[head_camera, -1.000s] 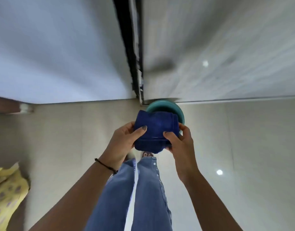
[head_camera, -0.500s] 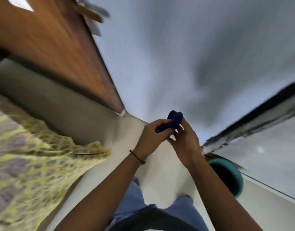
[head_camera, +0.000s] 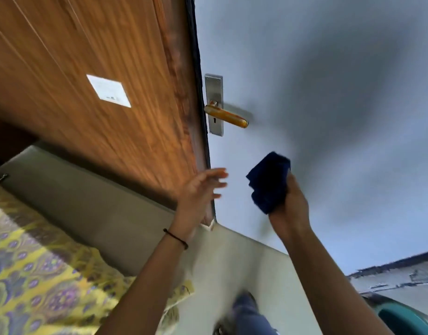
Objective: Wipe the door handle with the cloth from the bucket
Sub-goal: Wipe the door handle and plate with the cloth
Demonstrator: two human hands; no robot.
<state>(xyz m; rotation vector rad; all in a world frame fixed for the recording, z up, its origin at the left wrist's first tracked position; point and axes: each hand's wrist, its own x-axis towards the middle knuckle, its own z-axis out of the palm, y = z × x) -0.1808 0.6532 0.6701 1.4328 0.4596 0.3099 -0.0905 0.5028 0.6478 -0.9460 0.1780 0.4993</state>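
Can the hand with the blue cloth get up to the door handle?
Probably yes. The right hand holds the cloth just below the door handle, and nothing sits between them. The left hand is off to the side.

The door handle (head_camera: pixel 226 116) is above both hands, on the door beside its edge. The cloth (head_camera: pixel 268 181) sits in the right hand (head_camera: pixel 289 204), right of the left hand (head_camera: pixel 200 194). The bucket (head_camera: pixel 401 319) is below and right of the right hand.

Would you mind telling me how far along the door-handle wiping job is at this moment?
Done: the dark blue folded cloth is out of the teal plastic bucket and gripped in the right hand. In hand: it is raised toward the amber lever door handle, not touching it; the left hand is open and empty. Left: the wiping itself.
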